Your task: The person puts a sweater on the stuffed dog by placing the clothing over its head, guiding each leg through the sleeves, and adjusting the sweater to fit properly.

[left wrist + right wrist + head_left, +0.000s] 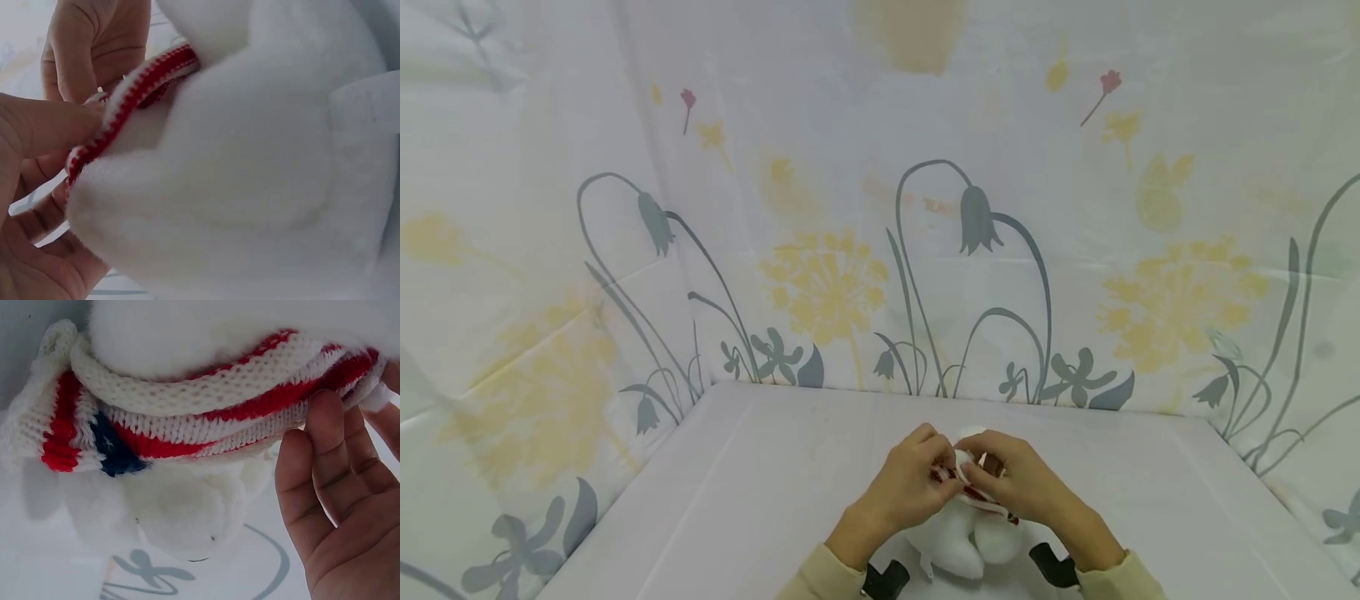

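A white plush toy (951, 546) lies on the table in front of me, wearing a small knitted sweater (187, 428) in red and white stripes with a dark blue patch. My left hand (910, 479) pinches the sweater's red and white edge; its thumb (56, 125) lies over the knit in the left wrist view. My right hand (1022, 475) is close beside it, thumb and fingers gripping the knit near the toy's upper part. In the right wrist view, the toy's round face (194, 512) shows below the sweater. Both hands cover much of the garment in the head view.
The toy rests on a white tabletop (760, 483). Behind and beside the table hangs a white curtain (835, 192) printed with grey and yellow flowers. Black wrist mounts (887, 579) sit at both forearms, close to the toy.
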`<state>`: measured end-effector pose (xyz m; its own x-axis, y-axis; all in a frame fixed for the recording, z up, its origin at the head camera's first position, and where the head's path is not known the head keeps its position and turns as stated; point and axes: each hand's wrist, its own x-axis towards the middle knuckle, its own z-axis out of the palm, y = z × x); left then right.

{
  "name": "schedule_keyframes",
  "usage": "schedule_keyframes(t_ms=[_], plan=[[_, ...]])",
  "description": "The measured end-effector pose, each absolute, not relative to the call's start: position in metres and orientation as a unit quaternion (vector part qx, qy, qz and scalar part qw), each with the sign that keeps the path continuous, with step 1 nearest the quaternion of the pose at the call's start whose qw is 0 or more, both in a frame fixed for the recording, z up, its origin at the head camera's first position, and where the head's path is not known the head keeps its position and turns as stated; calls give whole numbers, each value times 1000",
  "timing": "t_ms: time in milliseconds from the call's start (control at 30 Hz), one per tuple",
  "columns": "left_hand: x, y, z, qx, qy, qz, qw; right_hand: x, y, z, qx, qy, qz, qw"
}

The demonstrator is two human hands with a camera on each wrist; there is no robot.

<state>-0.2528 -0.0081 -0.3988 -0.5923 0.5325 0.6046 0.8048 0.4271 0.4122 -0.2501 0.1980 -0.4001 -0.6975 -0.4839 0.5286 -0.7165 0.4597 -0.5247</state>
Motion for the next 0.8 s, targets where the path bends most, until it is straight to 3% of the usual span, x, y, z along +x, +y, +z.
schedule_keyframes(t_ms=[500, 800], plan=[[-255, -5, -401, -397, -825, -349, 198, -254, 195, -409, 372, -831, 348, 222], [-258, -7, -401, -389, -828, -352, 197, -256, 192, -410, 324, -831, 381, 243]])
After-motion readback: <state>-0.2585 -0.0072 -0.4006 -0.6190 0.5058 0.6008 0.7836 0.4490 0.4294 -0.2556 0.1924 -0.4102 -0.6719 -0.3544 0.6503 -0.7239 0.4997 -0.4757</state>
